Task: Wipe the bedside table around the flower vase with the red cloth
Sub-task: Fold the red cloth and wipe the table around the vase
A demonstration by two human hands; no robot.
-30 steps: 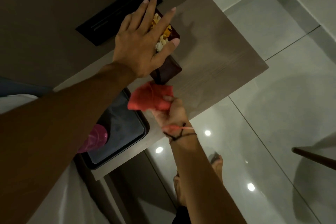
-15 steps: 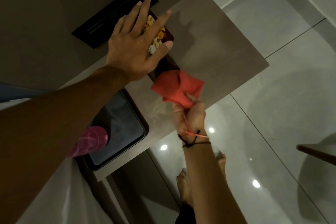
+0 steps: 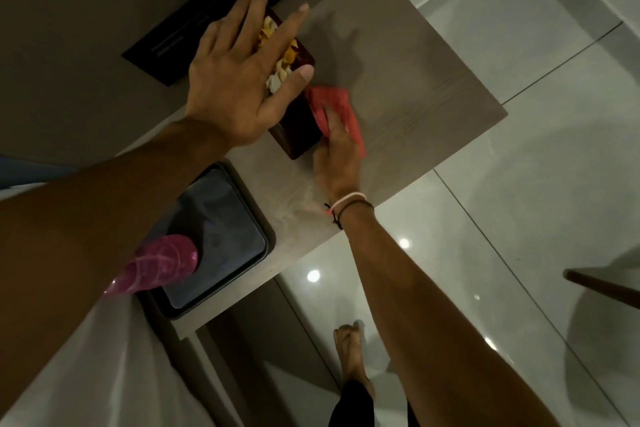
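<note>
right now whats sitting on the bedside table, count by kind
flower vase: 1
red cloth, pressed flat under the right hand: 1
dark tray: 1
pink bottle standing on the tray: 1
total: 4

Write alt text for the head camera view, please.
The right hand presses a red cloth onto the bedside table beside a dark flower vase, while the open left hand hovers over its flowers. A dark tray lies nearby.
</note>
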